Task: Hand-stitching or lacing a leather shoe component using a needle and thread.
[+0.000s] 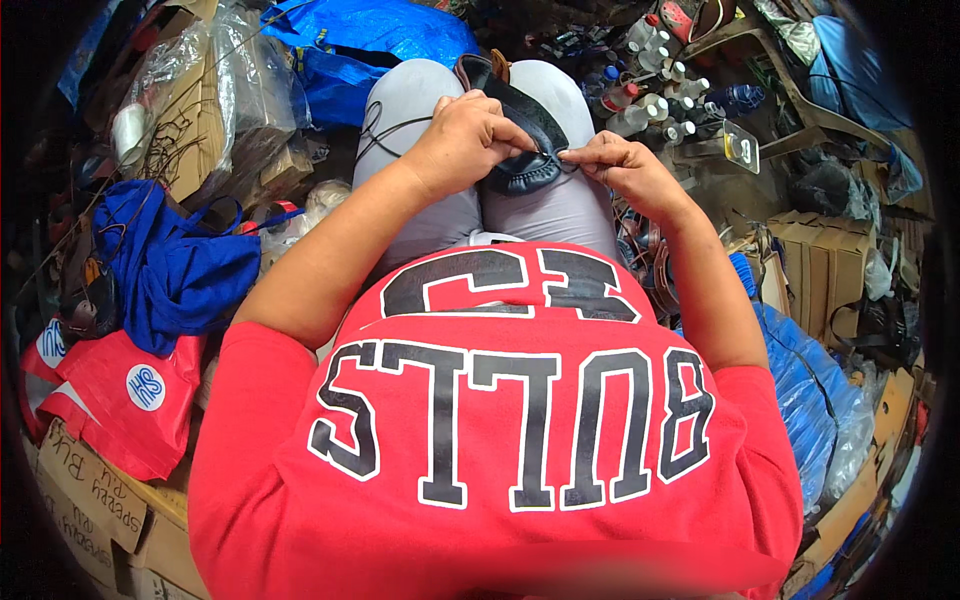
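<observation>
A dark navy moccasin shoe [527, 178] rests on my lap between my knees, its gathered, stitched toe toward my body. My left hand [468, 143] comes over it from the left, fingers bent and fingertips pinched on the shoe's upper. From the right, my right hand [630, 172] pinches a thin dark lace [567, 165] at the shoe's edge, close to my left fingertips. A black cord [372, 137] loops across my left thigh and runs up to my left hand. The shoe's heel end points away from me, and my left hand partly covers its side.
Several plastic bottles [650, 105] stand ahead on the right. A blue tarp [385, 30] lies beyond my knees. On my left are blue cloth [165, 265], a red bag [150, 410] and cardboard boxes [95, 490]. More cardboard [815, 265] and blue plastic [800, 370] crowd my right.
</observation>
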Action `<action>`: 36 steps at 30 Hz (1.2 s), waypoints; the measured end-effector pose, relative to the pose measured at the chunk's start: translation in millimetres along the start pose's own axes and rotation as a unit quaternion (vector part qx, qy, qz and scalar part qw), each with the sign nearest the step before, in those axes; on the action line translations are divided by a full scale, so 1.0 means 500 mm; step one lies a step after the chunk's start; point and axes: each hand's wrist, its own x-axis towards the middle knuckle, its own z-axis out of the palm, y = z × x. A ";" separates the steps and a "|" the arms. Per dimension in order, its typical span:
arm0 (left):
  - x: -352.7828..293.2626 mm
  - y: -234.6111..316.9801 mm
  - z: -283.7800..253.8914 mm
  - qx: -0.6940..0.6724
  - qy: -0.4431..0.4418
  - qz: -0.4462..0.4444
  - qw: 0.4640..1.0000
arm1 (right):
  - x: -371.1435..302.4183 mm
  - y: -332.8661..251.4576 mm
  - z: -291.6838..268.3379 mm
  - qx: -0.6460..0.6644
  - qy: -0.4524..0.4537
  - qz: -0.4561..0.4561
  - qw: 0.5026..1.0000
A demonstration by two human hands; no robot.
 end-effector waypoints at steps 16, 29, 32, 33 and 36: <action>-0.021 0.006 -0.010 0.043 -0.004 -0.012 0.999 | -0.003 0.025 0.012 -0.035 0.031 -0.035 0.998; -0.023 0.010 0.007 -0.008 0.049 0.002 0.999 | -0.017 0.010 0.036 0.062 0.089 0.003 0.994; -0.016 0.023 0.005 -0.039 0.031 -0.057 0.997 | -0.015 0.009 0.040 0.094 0.086 0.010 0.992; -0.012 0.028 0.005 -0.078 0.022 -0.112 0.990 | -0.012 0.007 0.044 0.126 0.085 0.020 0.988; -0.010 0.024 0.019 -0.097 -0.006 -0.164 0.982 | -0.006 0.009 0.049 0.157 0.085 0.027 0.984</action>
